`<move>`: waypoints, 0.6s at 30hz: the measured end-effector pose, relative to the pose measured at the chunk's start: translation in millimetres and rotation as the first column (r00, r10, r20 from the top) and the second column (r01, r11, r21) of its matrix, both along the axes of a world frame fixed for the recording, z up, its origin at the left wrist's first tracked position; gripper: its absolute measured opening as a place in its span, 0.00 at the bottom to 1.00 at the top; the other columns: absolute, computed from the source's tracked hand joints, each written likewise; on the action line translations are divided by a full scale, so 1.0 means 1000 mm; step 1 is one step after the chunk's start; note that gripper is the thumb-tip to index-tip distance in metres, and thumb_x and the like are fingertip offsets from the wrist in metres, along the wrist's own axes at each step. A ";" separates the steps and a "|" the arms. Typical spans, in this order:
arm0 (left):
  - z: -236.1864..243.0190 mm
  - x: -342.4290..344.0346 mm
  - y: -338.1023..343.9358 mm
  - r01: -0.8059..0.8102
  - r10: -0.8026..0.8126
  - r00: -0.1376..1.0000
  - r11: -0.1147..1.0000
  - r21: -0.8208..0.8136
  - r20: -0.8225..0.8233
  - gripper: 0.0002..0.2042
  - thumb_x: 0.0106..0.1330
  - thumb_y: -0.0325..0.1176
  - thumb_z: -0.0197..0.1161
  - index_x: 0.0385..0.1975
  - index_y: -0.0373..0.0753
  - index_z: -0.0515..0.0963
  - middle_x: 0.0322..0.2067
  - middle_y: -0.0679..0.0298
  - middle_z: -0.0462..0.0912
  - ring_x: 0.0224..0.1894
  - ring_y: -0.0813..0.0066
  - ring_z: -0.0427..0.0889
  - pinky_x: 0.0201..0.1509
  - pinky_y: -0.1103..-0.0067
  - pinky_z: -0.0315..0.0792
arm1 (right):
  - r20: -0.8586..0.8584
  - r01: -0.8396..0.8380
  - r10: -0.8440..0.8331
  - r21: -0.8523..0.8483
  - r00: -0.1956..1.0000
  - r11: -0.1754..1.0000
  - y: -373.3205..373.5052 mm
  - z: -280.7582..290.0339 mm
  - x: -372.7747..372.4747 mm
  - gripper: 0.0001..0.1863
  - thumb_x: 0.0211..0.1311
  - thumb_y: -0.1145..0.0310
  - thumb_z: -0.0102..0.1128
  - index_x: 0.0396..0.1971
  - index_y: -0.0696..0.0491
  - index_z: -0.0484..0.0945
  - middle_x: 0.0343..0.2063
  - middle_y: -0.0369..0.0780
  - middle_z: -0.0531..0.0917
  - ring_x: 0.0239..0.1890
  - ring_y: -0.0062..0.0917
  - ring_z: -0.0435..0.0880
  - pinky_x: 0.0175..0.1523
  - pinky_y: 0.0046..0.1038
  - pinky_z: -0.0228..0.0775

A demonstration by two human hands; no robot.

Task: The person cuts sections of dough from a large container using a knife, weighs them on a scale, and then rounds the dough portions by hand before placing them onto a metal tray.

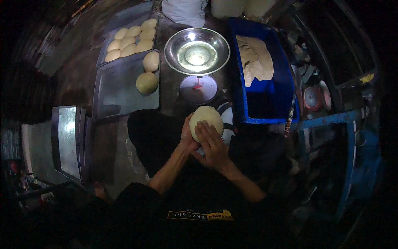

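Between my hands, above my lap, is a smooth, pale dough ball [206,116]. My left hand [188,135] cups it from the left side and beneath. Across its near right side lie the fingers of my right hand [212,145], pressed on the surface. Just beyond stands a weighing scale with a round dial [198,89] and a shiny metal bowl [197,50] on top, with no dough in it. To the left, a metal tray [116,97] carries two dough balls [147,83] near its right side.
Behind that tray, another tray [137,18] holds several dough balls [128,40]. A deep blue bin [267,103] at the right contains a large dough mass [257,56]. A white sack [184,12] stands at the back. Stacked trays [68,141] lean at left; a blue frame [331,120] is at right.
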State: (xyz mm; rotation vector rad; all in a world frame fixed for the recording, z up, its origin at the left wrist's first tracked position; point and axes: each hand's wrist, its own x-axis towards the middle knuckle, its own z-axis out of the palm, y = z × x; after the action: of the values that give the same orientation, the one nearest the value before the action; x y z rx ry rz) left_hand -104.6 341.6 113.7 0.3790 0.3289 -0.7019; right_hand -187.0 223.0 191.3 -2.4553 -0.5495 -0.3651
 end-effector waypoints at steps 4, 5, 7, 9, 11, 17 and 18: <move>0.033 0.000 0.004 -0.040 0.034 0.998 0.995 0.095 0.056 0.23 0.74 0.52 0.44 0.55 0.41 0.73 0.49 0.59 0.82 0.49 0.62 0.82 0.57 0.66 0.76 | -0.196 0.079 0.017 0.470 0.980 0.879 -0.028 -0.031 -0.024 0.32 0.65 0.58 0.63 0.64 0.59 0.68 0.61 0.54 0.72 0.69 0.41 0.65 0.71 0.43 0.57; 0.042 0.002 0.008 -0.024 0.014 0.997 0.988 0.150 0.071 0.23 0.74 0.52 0.44 0.55 0.40 0.73 0.49 0.59 0.82 0.49 0.62 0.83 0.56 0.66 0.76 | -0.349 0.302 -0.073 0.665 0.934 0.683 -0.024 -0.028 -0.020 0.32 0.64 0.59 0.64 0.64 0.58 0.68 0.61 0.52 0.73 0.68 0.39 0.67 0.69 0.42 0.59; 0.043 0.001 0.009 0.002 -0.012 1.000 0.935 0.356 0.025 0.24 0.73 0.52 0.47 0.54 0.39 0.74 0.47 0.60 0.82 0.46 0.66 0.83 0.54 0.69 0.76 | -0.644 0.634 -0.027 0.743 0.764 0.216 -0.019 -0.026 -0.005 0.34 0.64 0.60 0.67 0.66 0.57 0.65 0.59 0.47 0.75 0.61 0.32 0.73 0.65 0.34 0.67; 0.042 -0.006 0.006 0.069 -0.141 0.983 0.872 0.484 0.114 0.25 0.72 0.53 0.48 0.55 0.38 0.74 0.47 0.61 0.82 0.45 0.68 0.83 0.53 0.71 0.76 | -0.621 0.655 0.278 0.754 0.733 -0.045 -0.019 -0.023 0.005 0.35 0.63 0.62 0.67 0.66 0.59 0.64 0.58 0.46 0.75 0.59 0.31 0.75 0.63 0.34 0.68; 0.074 -0.015 -0.001 0.034 -0.246 0.933 0.787 0.616 0.262 0.26 0.73 0.53 0.48 0.57 0.37 0.73 0.48 0.62 0.81 0.45 0.71 0.82 0.51 0.73 0.76 | -0.572 0.657 0.370 0.735 0.732 -0.165 -0.017 -0.020 0.009 0.34 0.63 0.63 0.67 0.65 0.60 0.65 0.57 0.45 0.76 0.57 0.31 0.77 0.62 0.34 0.70; 0.072 -0.007 -0.004 0.188 -0.200 0.979 0.953 0.236 0.027 0.28 0.77 0.56 0.40 0.65 0.40 0.65 0.49 0.59 0.81 0.49 0.70 0.81 0.55 0.71 0.75 | -0.609 0.611 0.053 0.787 0.792 -0.090 -0.019 0.013 0.026 0.21 0.62 0.65 0.68 0.51 0.61 0.79 0.44 0.42 0.85 0.42 0.26 0.85 0.48 0.29 0.79; 0.070 -0.007 -0.003 0.231 -0.240 0.970 0.957 0.174 0.029 0.29 0.77 0.56 0.39 0.67 0.41 0.62 0.50 0.57 0.80 0.50 0.70 0.81 0.57 0.70 0.75 | -0.612 0.612 0.025 0.790 0.791 -0.034 -0.026 0.009 0.030 0.21 0.62 0.65 0.69 0.50 0.61 0.79 0.42 0.42 0.85 0.40 0.25 0.85 0.46 0.28 0.79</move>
State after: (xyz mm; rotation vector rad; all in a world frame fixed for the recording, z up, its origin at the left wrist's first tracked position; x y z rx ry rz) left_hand -111.6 338.2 183.4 0.6035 0.2999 -0.8997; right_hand -156.8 196.9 200.2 -1.0163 0.4952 -0.1734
